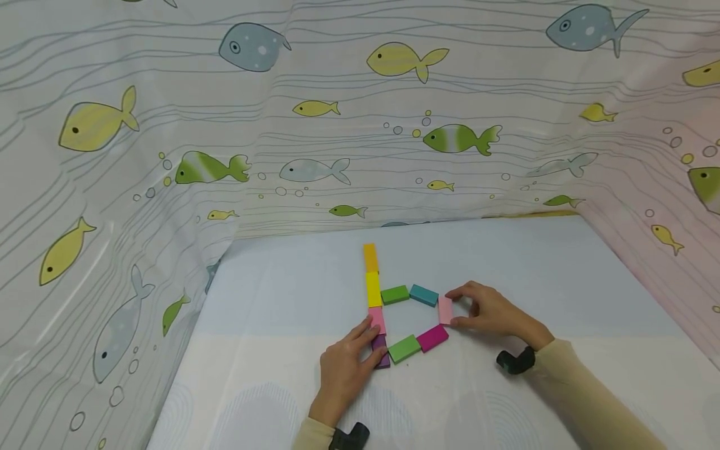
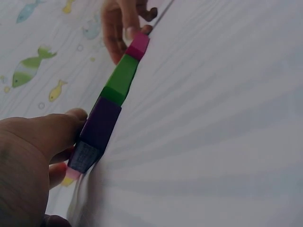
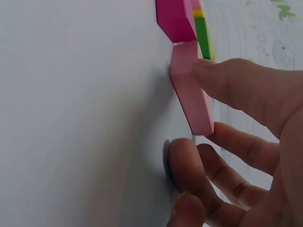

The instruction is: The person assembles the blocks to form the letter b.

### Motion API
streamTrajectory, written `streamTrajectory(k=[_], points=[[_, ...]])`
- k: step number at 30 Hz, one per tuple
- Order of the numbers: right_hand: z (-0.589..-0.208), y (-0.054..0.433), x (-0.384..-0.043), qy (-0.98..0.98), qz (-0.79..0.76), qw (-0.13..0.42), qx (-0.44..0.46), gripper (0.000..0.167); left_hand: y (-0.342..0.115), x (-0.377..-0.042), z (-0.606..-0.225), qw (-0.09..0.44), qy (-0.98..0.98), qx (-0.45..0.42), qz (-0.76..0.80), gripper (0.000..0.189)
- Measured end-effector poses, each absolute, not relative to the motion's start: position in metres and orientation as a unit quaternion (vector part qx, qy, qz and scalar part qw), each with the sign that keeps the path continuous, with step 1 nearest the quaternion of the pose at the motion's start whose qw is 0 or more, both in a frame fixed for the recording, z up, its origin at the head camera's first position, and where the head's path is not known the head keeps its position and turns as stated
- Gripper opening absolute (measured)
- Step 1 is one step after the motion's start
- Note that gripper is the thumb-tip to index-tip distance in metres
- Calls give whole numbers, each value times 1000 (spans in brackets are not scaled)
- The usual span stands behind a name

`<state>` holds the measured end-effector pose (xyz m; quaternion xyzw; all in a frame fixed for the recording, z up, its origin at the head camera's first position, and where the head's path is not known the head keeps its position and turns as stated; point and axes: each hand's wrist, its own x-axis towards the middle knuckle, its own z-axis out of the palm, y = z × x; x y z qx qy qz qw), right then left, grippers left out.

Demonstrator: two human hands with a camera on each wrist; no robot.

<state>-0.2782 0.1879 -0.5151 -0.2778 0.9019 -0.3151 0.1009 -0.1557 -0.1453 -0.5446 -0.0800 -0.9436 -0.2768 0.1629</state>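
Note:
Flat coloured blocks lie on the white table in a closed outline with a straight column on its left. My left hand (image 1: 350,367) rests at the column's near end, its thumb and fingers about the purple block (image 2: 101,124), with fingertips also touching the pink block (image 1: 377,320) above it. At the outline's right side my right hand (image 1: 495,314) pinches the light pink block (image 3: 193,97) by its ends between thumb and index finger. That block meets the magenta block (image 1: 432,338). Its other end is near the teal block (image 1: 424,295).
A yellow block (image 1: 373,289) and an orange block (image 1: 370,257) continue the column away from me. Two green blocks, one far (image 1: 395,295) and one near (image 1: 404,349), join it to the curve. A fish-patterned sheet (image 1: 349,144) hangs behind and beside the table (image 1: 270,281).

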Motion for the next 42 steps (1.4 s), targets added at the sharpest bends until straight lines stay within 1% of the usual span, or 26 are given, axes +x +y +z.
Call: streamTrajectory(k=[6,22,31,37,40,42], points=[[-513,192,-281,886,-335,122,-296,57,-145,-155,-544,162,-944,-80,-275,47],[-514,191,-283,883,-339,119,-304,56,-146,-156,-545,164,-944,-79,-276,46],[-515,196,-283,880,-340,118,-309,60,-144,-155,-549,158,-945,-75,-275,47],[-509,189,-295,902,-320,89,-275,62,-144,-154,-549,158,-947,-77,-268,46],[-501,174,-304,906,-311,71,-277,58,-144,-154,-548,160,-947,-76,-269,46],[-498,161,-310,907,-302,69,-285,56,-143,-155,-547,160,-946,-76,-273,46]])
